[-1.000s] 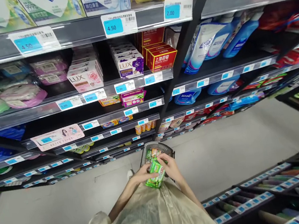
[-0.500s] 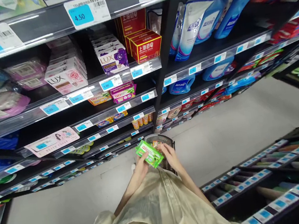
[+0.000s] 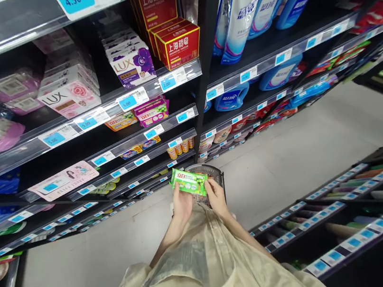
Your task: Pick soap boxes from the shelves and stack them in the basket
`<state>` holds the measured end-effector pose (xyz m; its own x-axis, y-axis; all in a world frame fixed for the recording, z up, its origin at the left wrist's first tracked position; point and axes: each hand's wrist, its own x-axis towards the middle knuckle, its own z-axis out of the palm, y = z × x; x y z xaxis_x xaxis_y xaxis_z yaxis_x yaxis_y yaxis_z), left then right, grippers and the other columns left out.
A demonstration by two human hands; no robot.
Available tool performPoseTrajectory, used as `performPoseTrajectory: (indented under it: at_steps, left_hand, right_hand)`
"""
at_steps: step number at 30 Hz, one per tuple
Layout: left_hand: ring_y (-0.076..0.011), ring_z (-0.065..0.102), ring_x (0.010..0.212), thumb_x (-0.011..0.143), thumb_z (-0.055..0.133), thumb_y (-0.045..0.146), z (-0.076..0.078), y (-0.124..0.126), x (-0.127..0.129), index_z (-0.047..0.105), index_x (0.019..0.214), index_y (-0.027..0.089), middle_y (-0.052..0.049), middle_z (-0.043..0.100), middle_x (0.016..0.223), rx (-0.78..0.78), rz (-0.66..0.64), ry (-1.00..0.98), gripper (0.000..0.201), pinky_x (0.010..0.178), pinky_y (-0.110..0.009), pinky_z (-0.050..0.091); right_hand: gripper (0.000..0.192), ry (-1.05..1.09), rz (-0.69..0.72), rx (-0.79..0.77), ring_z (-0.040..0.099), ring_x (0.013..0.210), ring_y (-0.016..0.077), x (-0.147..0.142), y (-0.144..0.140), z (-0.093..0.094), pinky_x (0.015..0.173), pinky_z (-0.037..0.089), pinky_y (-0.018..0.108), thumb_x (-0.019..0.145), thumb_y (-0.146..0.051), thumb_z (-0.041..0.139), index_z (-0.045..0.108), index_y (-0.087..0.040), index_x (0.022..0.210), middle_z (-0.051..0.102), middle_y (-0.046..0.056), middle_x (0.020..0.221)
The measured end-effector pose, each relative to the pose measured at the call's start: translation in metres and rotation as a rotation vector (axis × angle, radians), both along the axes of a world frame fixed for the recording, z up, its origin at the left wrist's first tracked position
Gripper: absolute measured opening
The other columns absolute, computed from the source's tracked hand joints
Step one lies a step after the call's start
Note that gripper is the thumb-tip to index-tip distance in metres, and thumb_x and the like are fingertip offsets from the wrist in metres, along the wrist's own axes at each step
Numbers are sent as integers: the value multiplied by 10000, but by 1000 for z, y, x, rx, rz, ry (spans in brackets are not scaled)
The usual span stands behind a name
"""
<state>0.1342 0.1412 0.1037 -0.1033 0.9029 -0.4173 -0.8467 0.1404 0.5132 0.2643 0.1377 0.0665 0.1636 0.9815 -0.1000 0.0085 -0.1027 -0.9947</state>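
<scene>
A green-and-white wrapped pack of laundry soap is held between both hands, printed side up. My left hand grips its left end, thumb on the front edge. At the right end, my right hand closes on the corner. Below the pack stands a dark perforated basket, partly hidden by the soap and my hands. What lies inside the basket I cannot make out well.
Shelves ahead carry white LUX soap boxes, red soap boxes and blue detergent bottles. Price tags line the shelf edges. Another low shelf rack stands to the right. Grey floor runs between the racks.
My right hand has come over to the soap pack and now grips its right end. The pack has turned to lie more level. The camera view has shifted slightly closer to the shelves.
</scene>
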Motion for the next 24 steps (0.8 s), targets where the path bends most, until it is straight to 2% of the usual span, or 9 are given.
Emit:
performPoseTrajectory:
  at_steps: [3,6,10,14,18,24]
  left_hand:
    - [-347,620,1364,819,846,445,1,-2,2,720,1292,203,-125,709,1400,23,-3,44,546,1153,-468,490]
    - [-335,635,1342,788,870,405,0,-3,1,738,1251,206,-120,729,1360,44,-14,78,521,1147,-466,491]
    - [-300,715,1172,808,847,511,-11,-2,-1,764,1116,180,-121,777,1206,-32,16,124,460,982,-408,577]
    - [-254,745,961,786,836,629,-28,-1,-5,757,1075,183,-87,788,1043,-129,64,303,537,820,-366,608]
    - [-186,707,803,699,892,631,-39,-3,-11,713,1054,218,-27,757,941,-152,70,448,574,730,-322,605]
    - [-129,640,720,678,870,694,-38,-5,-23,542,790,206,33,652,800,-133,-36,535,598,652,-249,572]
  right_hand:
    - [459,0,-109,19,628,768,198,-2,0,-6,705,497,304,922,-664,635,676,-207,929,696,34,854]
    - [419,-43,-143,32,652,780,202,-3,1,-13,728,505,315,954,-624,616,655,-208,931,699,39,867]
    - [406,-124,-223,34,641,758,196,1,2,-16,712,490,318,998,-607,551,631,-209,974,685,35,869]
    - [437,-151,-327,7,633,759,196,6,2,-18,712,488,321,986,-638,543,616,-207,993,686,41,904]
    - [442,-111,-305,5,627,757,187,7,-1,-20,719,489,314,976,-649,553,612,-211,982,676,25,884]
    - [462,24,-268,-20,604,741,179,5,1,-13,702,478,302,931,-667,619,647,-206,953,671,9,828]
